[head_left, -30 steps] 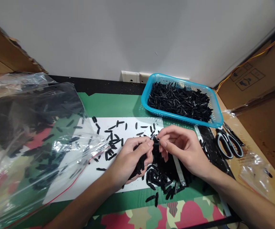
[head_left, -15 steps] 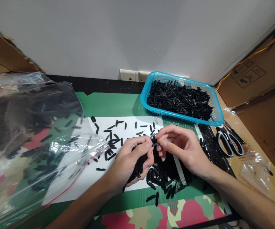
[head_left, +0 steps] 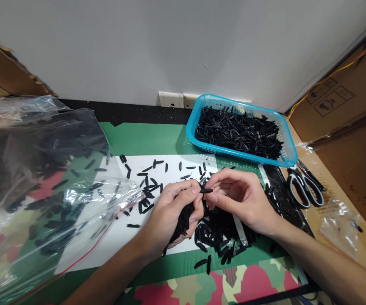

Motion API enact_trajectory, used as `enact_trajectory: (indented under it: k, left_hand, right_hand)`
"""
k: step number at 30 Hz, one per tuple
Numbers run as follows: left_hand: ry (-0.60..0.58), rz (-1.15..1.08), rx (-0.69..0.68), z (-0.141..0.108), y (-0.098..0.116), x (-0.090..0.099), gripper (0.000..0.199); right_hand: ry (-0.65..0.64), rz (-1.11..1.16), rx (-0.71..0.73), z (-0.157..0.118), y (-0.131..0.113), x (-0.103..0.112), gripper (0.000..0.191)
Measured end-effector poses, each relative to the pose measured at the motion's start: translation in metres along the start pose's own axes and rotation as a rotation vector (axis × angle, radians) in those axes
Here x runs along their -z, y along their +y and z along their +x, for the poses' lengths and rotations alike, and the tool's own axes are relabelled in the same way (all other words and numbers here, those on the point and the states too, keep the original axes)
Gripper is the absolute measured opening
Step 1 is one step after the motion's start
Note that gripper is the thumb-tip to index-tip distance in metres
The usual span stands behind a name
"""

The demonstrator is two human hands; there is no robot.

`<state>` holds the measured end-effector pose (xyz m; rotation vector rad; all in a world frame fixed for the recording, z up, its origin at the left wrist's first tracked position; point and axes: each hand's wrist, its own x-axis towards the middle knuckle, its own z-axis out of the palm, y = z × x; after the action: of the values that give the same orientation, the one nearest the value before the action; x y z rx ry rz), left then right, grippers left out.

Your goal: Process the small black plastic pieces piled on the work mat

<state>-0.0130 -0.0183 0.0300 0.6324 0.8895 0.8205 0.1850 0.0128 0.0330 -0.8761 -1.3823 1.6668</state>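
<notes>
I can see a small black piece [head_left: 207, 191] jutting from the pinched thumb and forefinger of the left hand [head_left: 172, 205], which also cups a dark bunch [head_left: 184, 222]. The right hand [head_left: 243, 199] curves its fingertips near the free end; whether they grip it, I can't tell. Loose strips [head_left: 133, 225] dot a white sheet [head_left: 113, 241]; beyond sits a blue basket [head_left: 240, 157].

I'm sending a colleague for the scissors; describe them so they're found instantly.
Find the blue plastic basket heaped with black pieces near the wall. Just in front of its right end, to the right of the right hand, lie the scissors. Their two big grey-and-black finger loops set them apart from the slim dark tool beside them.
</notes>
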Motion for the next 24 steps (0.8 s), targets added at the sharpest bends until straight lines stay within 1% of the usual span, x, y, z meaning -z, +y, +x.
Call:
enact_trajectory:
  k: [4, 13, 18, 20, 21, 23, 24]
  left_hand:
    - [-0.004, -0.02, -0.01, -0.001, 0.001, 0.0, 0.038]
    - [-0.025, -0.038, -0.017, 0.0, 0.002, -0.001, 0.036]
    - [-0.041, -0.025, -0.015, -0.001, 0.002, -0.001, 0.037]
    - [-0.029, 0.005, -0.034, -0.002, 0.006, -0.001, 0.038]
    - [-0.014, 0.016, -0.05, -0.003, 0.009, 0.0, 0.037]
    - [0.033, 0.011, -0.095, -0.005, 0.016, 0.002, 0.035]
    - [0.059, -0.007, -0.129, -0.006, 0.021, 0.004, 0.034]
  right_hand:
    - [0.01, -0.025, -0.003, 0.0, 0.002, 0.0, 0.025]
    - [0.012, 0.002, -0.004, 0.002, 0.004, 0.001, 0.021]
    - [0.026, -0.045, 0.053, 0.002, 0.007, -0.001, 0.016]
    - [0.039, -0.161, 0.122, 0.0, 0.007, 0.0, 0.01]
    - [0.061, -0.262, 0.183, -0.001, 0.005, 0.002, 0.008]
    - [0.152, -0.534, 0.382, -0.003, -0.001, 0.011, 0.005]
    - [0.233, -0.687, 0.513, -0.002, -0.006, 0.018, 0.009]
